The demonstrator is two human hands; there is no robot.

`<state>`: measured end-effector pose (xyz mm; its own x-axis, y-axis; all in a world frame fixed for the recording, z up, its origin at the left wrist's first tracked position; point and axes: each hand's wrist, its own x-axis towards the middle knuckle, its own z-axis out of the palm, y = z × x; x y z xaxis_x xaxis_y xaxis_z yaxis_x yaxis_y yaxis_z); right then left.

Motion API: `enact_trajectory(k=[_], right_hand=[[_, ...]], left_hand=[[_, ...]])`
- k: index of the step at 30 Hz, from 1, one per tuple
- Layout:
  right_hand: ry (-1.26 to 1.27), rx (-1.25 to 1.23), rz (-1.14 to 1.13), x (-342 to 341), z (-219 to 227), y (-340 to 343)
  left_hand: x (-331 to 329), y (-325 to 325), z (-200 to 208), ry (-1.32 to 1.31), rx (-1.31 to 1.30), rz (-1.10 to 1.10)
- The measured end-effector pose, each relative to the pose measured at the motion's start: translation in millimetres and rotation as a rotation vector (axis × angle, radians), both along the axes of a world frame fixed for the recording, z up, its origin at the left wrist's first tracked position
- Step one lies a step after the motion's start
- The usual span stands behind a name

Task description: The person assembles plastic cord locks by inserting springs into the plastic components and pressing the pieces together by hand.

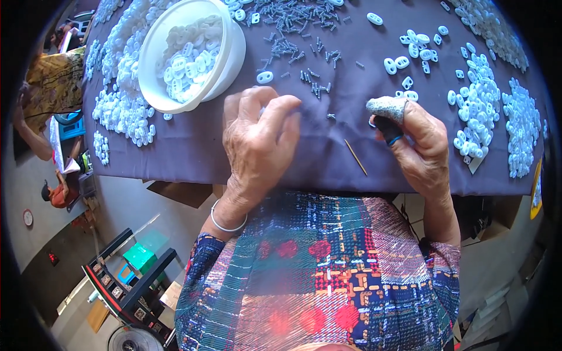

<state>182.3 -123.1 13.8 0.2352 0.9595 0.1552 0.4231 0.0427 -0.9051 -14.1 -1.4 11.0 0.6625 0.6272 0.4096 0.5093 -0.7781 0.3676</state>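
Note:
My left hand [256, 131] is closed, thumb and forefinger pressed together, just in front of a white bowl. Anything inside it is too hidden and blurred to name. Over on the right, my right hand [422, 137] pinches with a grey-white cloth finger cover [386, 107] and a black thumb cover [386, 130]. Between those tips the edge of a small white plastic piece [372, 121] shows. On the dark cloth between the hands lie a tiny spring-like bit [331, 116] and a thin brown stick [356, 157]. A white two-hole oval piece [265, 77] lies beyond my left hand.
The white bowl [234, 58] holds many white oval pieces. Small metal springs [293, 29] are scattered at the far middle. Heaps of white pieces cover the left [120, 76] and right [480, 99] of the cloth-covered table [193, 152]. Other people sit at far left.

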Motion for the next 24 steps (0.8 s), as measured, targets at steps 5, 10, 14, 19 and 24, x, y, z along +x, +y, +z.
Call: enact_trajectory(k=[5, 10, 14, 19, 24], right_hand=[[-0.064, 0.011, 0.053, -1, 0, 0], [0.252, -0.098, -0.071, -5, -2, -5], [0.238, -0.066, -0.021, -1, -6, -5], [0.434, -0.190, -0.013, -7, 6, 2], [0.552, -0.151, -0.003, -12, 1, 9]], left_hand=[[17, 3, -2, -0.048, -0.077, -0.207], [25, 6, -8, 0.071, -0.112, -0.269], [23, 6, 0, -0.167, -0.367, -0.252], [20, -2, 6, -0.282, -0.932, -0.026], [18, -7, 8, -0.473, -1.150, 0.048]])
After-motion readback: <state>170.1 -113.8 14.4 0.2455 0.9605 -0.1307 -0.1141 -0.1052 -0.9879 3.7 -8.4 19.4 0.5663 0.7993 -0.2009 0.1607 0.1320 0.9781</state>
